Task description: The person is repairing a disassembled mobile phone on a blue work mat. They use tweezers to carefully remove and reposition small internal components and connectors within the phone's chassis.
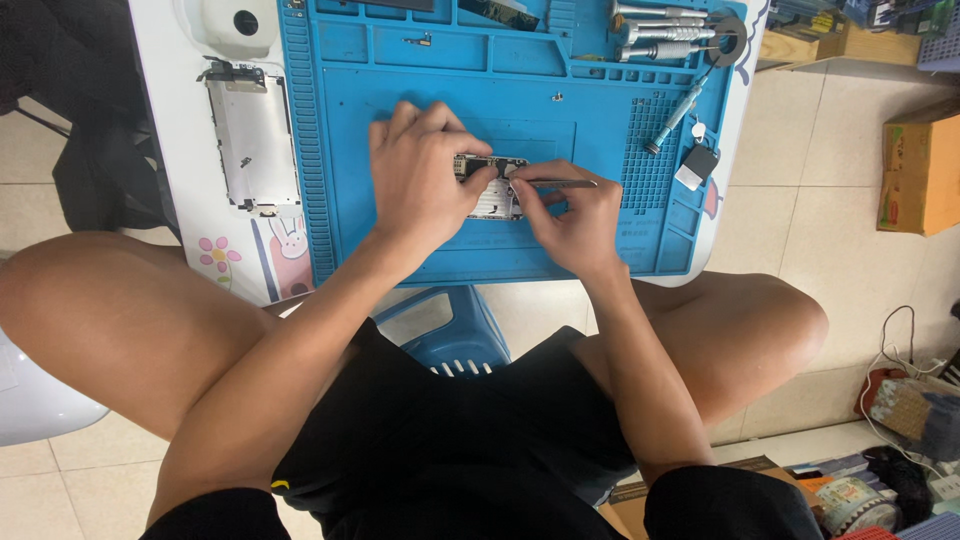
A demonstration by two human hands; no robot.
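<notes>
My left hand [420,175] lies flat over a small opened phone body [490,190] in the middle of a blue repair mat [340,150], its fingers pressing the phone's top edge. My right hand [570,215] pinches a thin metal pair of tweezers [560,183], whose tip points left onto the phone's inner parts. Much of the phone is hidden under both hands.
A detached phone screen panel [252,135] lies on the white table left of the mat. Screwdrivers [655,30] and a loose driver [675,118] sit at the mat's upper right, with a small dark part [697,165] beside them. Cardboard boxes [915,170] stand on the floor at right.
</notes>
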